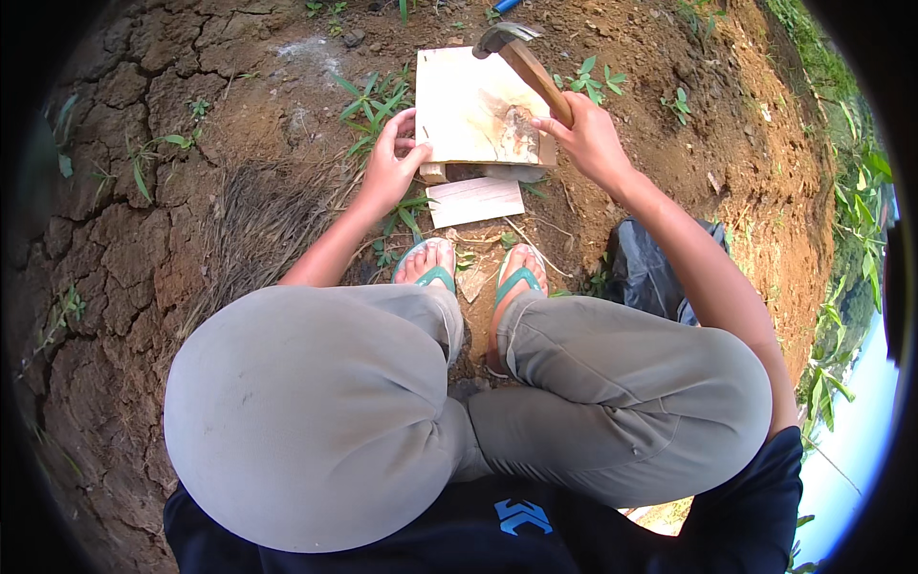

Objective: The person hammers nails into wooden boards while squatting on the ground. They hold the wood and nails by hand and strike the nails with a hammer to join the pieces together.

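My right hand [591, 143] is wrapped round the wooden handle of a claw hammer [535, 75]. The hammer's metal head is raised over the top edge of a pale wooden board [459, 105]. A dark knot marks the board's lower right part, and a small nail-like mark shows near its upper left corner. My left hand [390, 158] grips the board's lower left edge, thumb on top and fingers along the side. Beneath the near edge, a wood block [433, 173] shows. A smaller flat wood piece [475, 202] lies on the soil just nearer to me.
My feet in green flip-flops [521, 279] stand close to the small wood piece. A dark plastic bag [655, 263] lies by my right knee. Dry grass [258, 230] covers cracked soil at left. A blue object [504, 6] lies at the far edge; green plants grow at right.
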`<state>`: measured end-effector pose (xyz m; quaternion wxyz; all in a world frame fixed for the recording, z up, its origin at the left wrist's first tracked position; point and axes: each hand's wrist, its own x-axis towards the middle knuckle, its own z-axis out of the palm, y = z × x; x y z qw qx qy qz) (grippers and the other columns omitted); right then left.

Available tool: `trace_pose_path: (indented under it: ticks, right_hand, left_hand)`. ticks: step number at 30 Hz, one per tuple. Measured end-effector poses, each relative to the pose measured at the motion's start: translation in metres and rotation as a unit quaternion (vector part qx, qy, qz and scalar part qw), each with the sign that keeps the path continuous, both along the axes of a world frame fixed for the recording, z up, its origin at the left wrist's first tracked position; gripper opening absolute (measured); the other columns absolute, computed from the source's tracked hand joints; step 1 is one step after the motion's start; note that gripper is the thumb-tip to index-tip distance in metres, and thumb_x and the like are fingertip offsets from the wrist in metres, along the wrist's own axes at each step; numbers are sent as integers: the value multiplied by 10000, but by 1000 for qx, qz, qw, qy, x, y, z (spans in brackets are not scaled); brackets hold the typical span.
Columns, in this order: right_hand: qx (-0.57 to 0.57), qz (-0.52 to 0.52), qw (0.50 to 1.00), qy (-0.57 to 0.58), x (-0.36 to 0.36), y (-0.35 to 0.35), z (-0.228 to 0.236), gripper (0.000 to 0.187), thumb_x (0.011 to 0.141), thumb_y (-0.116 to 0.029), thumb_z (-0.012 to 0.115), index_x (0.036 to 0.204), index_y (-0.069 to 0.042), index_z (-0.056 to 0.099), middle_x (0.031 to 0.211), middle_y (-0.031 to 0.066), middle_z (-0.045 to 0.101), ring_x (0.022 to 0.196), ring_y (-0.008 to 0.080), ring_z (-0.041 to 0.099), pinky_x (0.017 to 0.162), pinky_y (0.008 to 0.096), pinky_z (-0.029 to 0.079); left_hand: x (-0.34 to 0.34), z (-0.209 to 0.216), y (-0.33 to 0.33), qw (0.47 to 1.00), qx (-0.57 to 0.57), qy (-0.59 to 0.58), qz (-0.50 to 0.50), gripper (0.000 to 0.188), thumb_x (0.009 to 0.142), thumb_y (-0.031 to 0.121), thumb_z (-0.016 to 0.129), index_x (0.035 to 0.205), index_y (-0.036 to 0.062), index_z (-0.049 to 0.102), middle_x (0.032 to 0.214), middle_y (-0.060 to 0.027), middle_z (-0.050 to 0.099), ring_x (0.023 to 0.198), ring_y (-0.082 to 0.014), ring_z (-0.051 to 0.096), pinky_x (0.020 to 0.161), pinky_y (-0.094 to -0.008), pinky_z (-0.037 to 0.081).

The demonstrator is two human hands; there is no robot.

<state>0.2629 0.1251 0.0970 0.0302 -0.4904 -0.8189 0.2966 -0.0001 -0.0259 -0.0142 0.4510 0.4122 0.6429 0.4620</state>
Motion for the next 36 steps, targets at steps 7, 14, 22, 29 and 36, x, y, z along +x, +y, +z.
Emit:
trace_pose_path:
  ticks: [7,14,22,29,36]
  right_hand:
    - [-141,-75,984,72,19,-16,-34,515,837,-368,815,1096,27,609,924,209,673,915,371,672,824,469,508]
    - [-78,-65,982,159,30,-39,-39,451,837,-217,822,1163,1,600,1016,179,677,938,333,663,827,438,509]
    - [-90,-140,977,131,74,-78,-37,540,850,-196,811,1305,-32,569,1089,175,679,1015,323,672,891,423,513]
    - [-87,-129,980,124,87,-87,-64,482,898,-186,757,1298,-12,552,1183,228,646,1123,410,618,954,465,486]
    - [-67,-111,977,170,70,-83,-51,455,916,-171,742,1311,-34,561,1101,181,667,1020,309,645,916,417,499]
  left_hand:
    - [11,-8,-7,998,-63,-8,-24,678,932,256,749,1478,-20,457,1327,-115,602,1206,-204,588,1038,-362,468]
    - [15,-4,-18,999,-13,26,-36,733,900,203,786,1510,5,432,1377,-131,509,1200,-244,599,1003,-385,528]
    - [39,9,-6,993,33,66,-91,723,901,201,779,1528,59,448,1443,-107,462,1240,-211,548,961,-345,523]
    - [37,23,20,982,16,101,-156,702,894,156,736,1529,60,450,1420,-134,455,1258,-224,521,932,-345,533]
    - [15,-2,33,986,15,64,-153,563,924,188,697,1439,18,547,1409,-159,462,1335,-264,462,1041,-375,468]
